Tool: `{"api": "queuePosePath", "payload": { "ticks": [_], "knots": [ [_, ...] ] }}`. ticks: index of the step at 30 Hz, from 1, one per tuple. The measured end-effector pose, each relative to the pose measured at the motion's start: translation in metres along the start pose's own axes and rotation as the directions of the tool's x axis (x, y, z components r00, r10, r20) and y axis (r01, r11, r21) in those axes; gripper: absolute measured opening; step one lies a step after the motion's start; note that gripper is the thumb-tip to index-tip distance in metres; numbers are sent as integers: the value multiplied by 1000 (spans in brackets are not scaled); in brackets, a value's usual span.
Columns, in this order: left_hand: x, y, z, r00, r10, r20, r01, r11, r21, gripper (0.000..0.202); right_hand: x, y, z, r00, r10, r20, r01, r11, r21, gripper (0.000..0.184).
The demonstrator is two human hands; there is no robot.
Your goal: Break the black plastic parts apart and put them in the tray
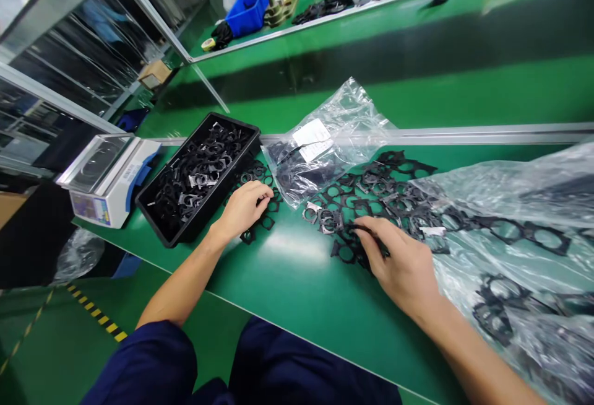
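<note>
Black plastic frames (371, 197) lying heaped on green desk (288, 281) | left hand (242, 208) fingers curling over frames beside black tray (197, 176) | right hand (401, 262) fingers pinching one frame, separating it from the heap.

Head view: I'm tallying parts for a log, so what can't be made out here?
- Left hand: its fingertips cover the black parts beneath; grip unclear.
- White label in the clear bag: print too small.
- Scale: display unreadable.
- Right-hand bag: cut by the frame edge, contents blurred.
- Tray: parts piled, uncountable.
</note>
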State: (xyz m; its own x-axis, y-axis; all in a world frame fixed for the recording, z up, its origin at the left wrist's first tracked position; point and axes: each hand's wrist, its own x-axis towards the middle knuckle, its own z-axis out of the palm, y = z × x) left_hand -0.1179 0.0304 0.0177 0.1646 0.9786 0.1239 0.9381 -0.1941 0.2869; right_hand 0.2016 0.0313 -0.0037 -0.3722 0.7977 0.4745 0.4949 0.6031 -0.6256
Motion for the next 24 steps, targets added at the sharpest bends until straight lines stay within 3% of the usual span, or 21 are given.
{"api": "queuePosePath", "payload": {
  "ticks": [5, 9, 15, 20, 24],
  "knots": [
    [1, 3, 2, 997, -67, -28, 68, 997, 43, 18, -3, -6, 7, 975, 200, 97, -221, 926, 307, 20],
    [0, 7, 0, 996, -83, -19, 82, 997, -11, 22, -1, -10, 5, 916, 350, 197, -401, 766, 503, 31],
    [-5, 15, -15, 978, -102, -185, 81, 990, -115, 23, 4, -13, 2, 803, 476, 357, -585, 518, 624, 48],
    [-4, 47, -19, 943, 10, -333, -114, 949, -294, 22, 6, -18, 2, 740, 539, 402, -641, 387, 663, 52],
    [-2, 90, -2, 916, 199, -348, -350, 820, -452, 17, 7, -21, 1, 726, 554, 408, -642, 331, 692, 50]
  ]
}}
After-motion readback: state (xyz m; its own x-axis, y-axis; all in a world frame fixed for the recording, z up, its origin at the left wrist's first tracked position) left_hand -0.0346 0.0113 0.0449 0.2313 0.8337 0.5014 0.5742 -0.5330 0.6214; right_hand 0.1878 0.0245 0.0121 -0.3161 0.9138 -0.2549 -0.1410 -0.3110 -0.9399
